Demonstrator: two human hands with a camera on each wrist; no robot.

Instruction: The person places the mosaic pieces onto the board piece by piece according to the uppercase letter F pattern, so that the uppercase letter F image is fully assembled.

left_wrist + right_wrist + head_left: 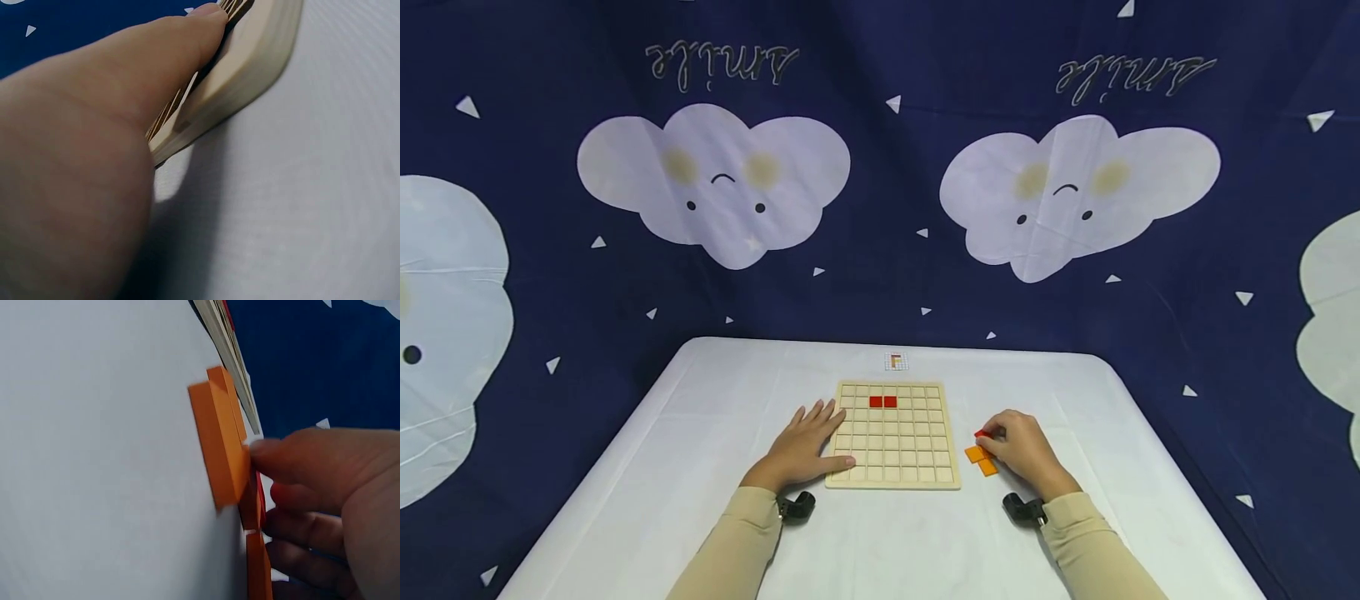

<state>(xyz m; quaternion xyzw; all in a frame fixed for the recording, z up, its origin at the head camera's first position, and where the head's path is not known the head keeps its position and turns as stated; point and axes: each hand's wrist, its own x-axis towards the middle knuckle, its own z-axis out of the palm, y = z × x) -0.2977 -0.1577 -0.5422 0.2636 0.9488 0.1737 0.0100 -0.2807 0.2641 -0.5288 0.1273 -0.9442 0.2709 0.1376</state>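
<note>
A square wooden grid board (892,474) lies flat on the table, with two red tiles (883,402) side by side in its upper part. My left hand (802,446) rests over the board's left edge, fingers spread. In the left wrist view its thumb (181,44) lies across the board's rim (244,75). To the right of the board, my right hand (1018,443) pinches a red tile (981,433) between thumb and fingertips. Just below these fingers lie orange tiles (988,467). The right wrist view shows orange tiles (212,444) close against the thumb; the fingers partly hide the red tile (260,494).
A small printed grid card (896,361) with a coloured pattern lies beyond the board, near the table's far edge. The white table (880,550) borders a dark blue cloth (880,292) printed with clouds. A dark wrist camera (1022,510) sits at the right sleeve.
</note>
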